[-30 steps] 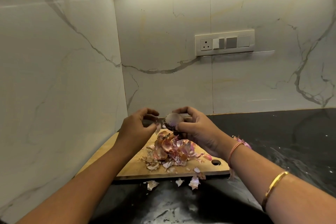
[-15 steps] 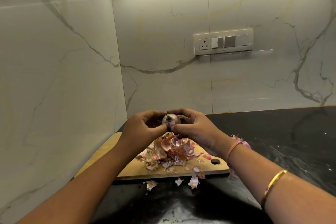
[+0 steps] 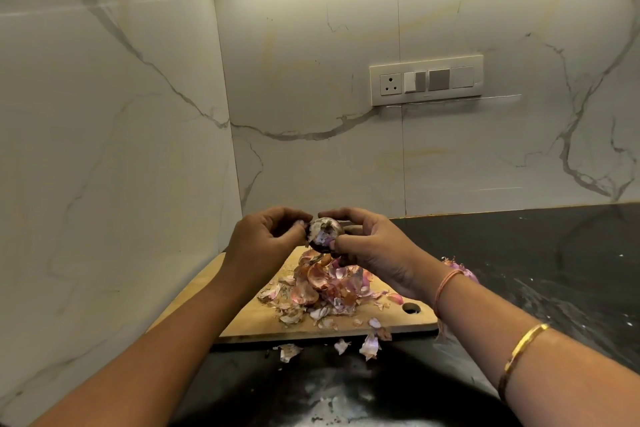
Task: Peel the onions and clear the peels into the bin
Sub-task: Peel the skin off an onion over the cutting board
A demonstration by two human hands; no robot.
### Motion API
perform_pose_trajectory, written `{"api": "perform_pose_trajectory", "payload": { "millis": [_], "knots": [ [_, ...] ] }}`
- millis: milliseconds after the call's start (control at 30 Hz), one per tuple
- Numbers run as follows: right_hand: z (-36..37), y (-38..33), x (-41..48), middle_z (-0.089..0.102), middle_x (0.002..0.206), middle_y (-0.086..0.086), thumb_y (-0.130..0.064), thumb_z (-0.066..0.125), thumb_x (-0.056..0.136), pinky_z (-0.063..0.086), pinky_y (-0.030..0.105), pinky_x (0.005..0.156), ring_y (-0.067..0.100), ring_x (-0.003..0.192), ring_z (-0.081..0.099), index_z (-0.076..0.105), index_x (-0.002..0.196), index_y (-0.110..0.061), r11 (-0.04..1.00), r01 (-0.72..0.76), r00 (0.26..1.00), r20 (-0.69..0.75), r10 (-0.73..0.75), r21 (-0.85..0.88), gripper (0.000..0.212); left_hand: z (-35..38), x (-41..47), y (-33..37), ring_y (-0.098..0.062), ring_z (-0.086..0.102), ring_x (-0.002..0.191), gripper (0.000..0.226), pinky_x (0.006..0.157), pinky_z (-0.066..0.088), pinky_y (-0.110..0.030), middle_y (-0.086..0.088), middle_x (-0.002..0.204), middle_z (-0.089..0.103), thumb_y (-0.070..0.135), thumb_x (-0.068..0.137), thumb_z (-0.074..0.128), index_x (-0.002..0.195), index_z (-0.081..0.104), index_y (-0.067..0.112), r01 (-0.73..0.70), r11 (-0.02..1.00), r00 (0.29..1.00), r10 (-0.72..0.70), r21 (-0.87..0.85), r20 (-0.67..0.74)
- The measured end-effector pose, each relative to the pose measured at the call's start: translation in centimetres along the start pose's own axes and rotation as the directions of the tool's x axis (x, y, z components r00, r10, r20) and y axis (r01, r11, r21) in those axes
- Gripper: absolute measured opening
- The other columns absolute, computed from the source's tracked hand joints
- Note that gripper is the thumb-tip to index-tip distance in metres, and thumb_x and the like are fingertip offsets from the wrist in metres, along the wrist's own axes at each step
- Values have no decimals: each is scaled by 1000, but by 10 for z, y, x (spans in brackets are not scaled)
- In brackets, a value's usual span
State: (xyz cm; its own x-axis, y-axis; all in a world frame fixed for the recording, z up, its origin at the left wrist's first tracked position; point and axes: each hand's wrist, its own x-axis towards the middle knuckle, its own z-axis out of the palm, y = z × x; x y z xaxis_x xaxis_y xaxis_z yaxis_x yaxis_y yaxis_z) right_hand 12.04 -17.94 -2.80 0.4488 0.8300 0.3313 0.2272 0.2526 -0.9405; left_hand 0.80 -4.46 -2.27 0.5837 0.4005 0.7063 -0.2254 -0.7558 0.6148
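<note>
At the centre of the frame, your left hand point(image 3: 263, 239) and right hand point(image 3: 372, 246) both grip one onion point(image 3: 323, 230). Just below it, the peels point(image 3: 323, 286) lie heaped on the wooden board point(image 3: 249, 319).

The wooden board point(image 3: 242, 319) is pale, matt and smooth. On it the peels point(image 3: 322, 288) look dry, thin and papery. Above it the onion point(image 3: 322, 230) wears torn, flaky skin. Under the board the desk point(image 3: 554, 253) is black, polished, flecked stone. Behind the board the wall point(image 3: 311, 80) is glossy veined marble with a smooth plastic switch plate point(image 3: 426, 80). Right of the board gleams a metal bangle point(image 3: 523, 347).
</note>
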Motion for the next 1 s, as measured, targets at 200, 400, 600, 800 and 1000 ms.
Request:
{"api": "perform_pose_trajectory", "payload": {
  "millis": [200,400,600,800,1000],
  "knots": [
    [-3,-2,-1,67,99,13,3,60,84,51,27,64,21,82,61,58,117,-12,1000,10,1000,-26,-10,14,36,2,-5,5,3,61,87,40,70,51,-10,15,95,62,16,74,73,104,55,35,-132,987,988,123,89,94],
    [-1,-2,-1,68,96,11,4,61,83,52,27,64,19,78,62,59,114,-13,1000,7,999,-37,-7,-7,36,3,-4,6,-2,60,79,43,69,50,-9,11,80,61,9,74,72,104,51,32,-220,958,975,209,183,75],
    [0,-2,-2,68,104,15,3,60,84,51,33,73,23,86,61,61,111,-17,999,6,1000,-14,-7,-37,33,1,-3,6,-3,60,73,33,63,49,-9,6,76,60,3,77,67,99,52,22,-161,979,987,162,125,8],
    [0,-4,-5,66,101,15,9,55,85,58,28,64,24,77,68,58,110,-14,996,-46,997,63,41,74,34,-4,2,0,0,58,72,17,61,43,-1,13,79,60,5,82,62,89,56,19,-73,985,991,89,156,-97],
    [-2,-4,-3,61,111,19,9,54,86,58,28,67,22,80,65,58,115,-13,990,-56,997,50,50,130,37,-2,2,-4,-3,59,74,20,59,42,-5,8,80,63,6,82,60,77,61,26,-32,964,999,35,265,-8]
  ]
}}
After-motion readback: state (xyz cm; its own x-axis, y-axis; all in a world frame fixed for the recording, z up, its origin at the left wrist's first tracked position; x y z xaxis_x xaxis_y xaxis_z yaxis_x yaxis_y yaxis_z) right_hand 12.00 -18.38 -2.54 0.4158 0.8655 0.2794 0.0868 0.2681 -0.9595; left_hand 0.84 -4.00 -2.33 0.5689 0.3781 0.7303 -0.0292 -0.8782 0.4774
